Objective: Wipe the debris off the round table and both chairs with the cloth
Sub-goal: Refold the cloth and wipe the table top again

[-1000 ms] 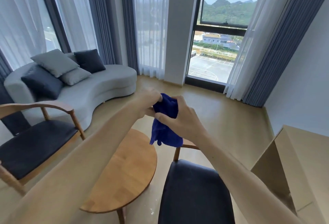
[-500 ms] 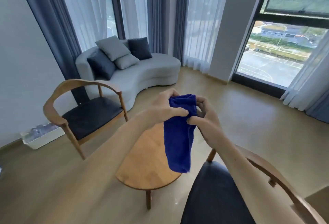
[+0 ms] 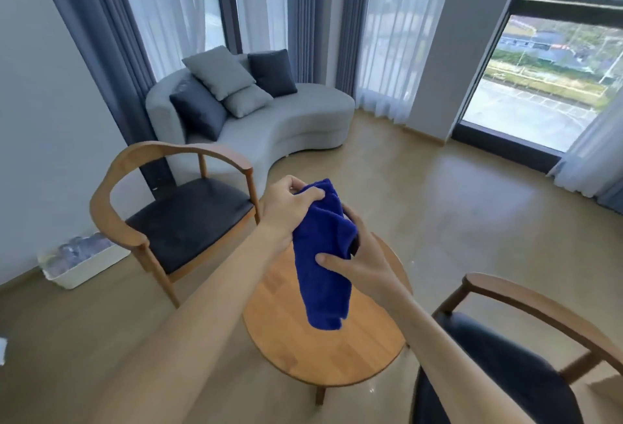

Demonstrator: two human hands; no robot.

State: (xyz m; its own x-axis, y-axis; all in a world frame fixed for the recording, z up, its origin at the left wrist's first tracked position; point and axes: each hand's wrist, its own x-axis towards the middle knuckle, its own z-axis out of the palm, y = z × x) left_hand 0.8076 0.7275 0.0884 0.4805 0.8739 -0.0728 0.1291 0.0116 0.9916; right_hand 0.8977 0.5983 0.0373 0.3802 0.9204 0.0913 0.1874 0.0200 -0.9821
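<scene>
Both hands are holding the blue cloth [image 3: 322, 255] in the air above the round table [image 3: 323, 349]. Left hand [image 3: 286, 207] is gripping its top edge, fingers curled over. Right hand [image 3: 360, 261] is pinching the cloth lower down, thumb across the front. One chair [image 3: 175, 218] is sitting left of the hands, another chair [image 3: 505, 363] below right. Sofa [image 3: 269, 120] lying beyond.

a curved grey sofa [image 3: 269, 126] stands before tall windows hung with sheer white curtains [image 3: 401, 29] and blue-grey drapes [image 3: 101, 42], and carries four cushions (two pale grey, two dark). a white bin [image 3: 81, 263] with blurred contents sits on the wooden floor [image 3: 472, 221] against the left wall. through the right-hand window [image 3: 546, 83] a paved lot and low buildings show.
</scene>
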